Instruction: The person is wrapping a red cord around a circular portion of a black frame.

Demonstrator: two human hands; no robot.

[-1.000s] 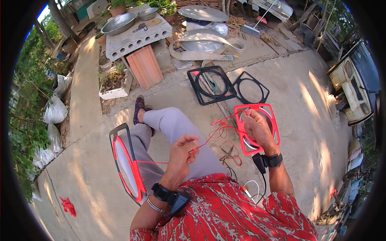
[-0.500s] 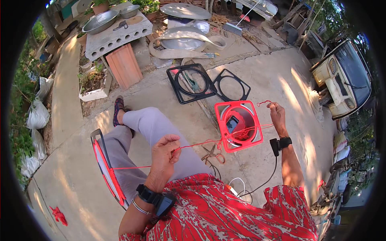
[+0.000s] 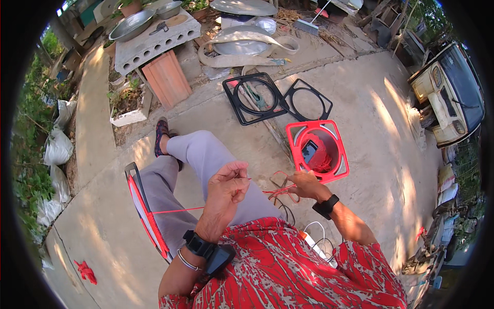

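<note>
My left hand is closed in a pinch above my thigh, with red cord running from it to a flat frame with black and red edges and a white face, standing at my left leg. My right hand is closed on strands of red cord, just below the red-rimmed container. Scissors show beside its fingertips, partly covered; I see no grip on them. Inside the red square-rimmed container are a heap of red cord and a dark phone.
Two black square frames with round openings lie beyond the container. A white power strip and cables lie by my right side. A concrete slab table stands far left, a worn vehicle front far right. Red scrap lies lower left.
My right hand has come down and inward from beside the container to the scissors, and the cord it held stretched out is now gathered. My left hand has risen slightly. The view has shifted.
</note>
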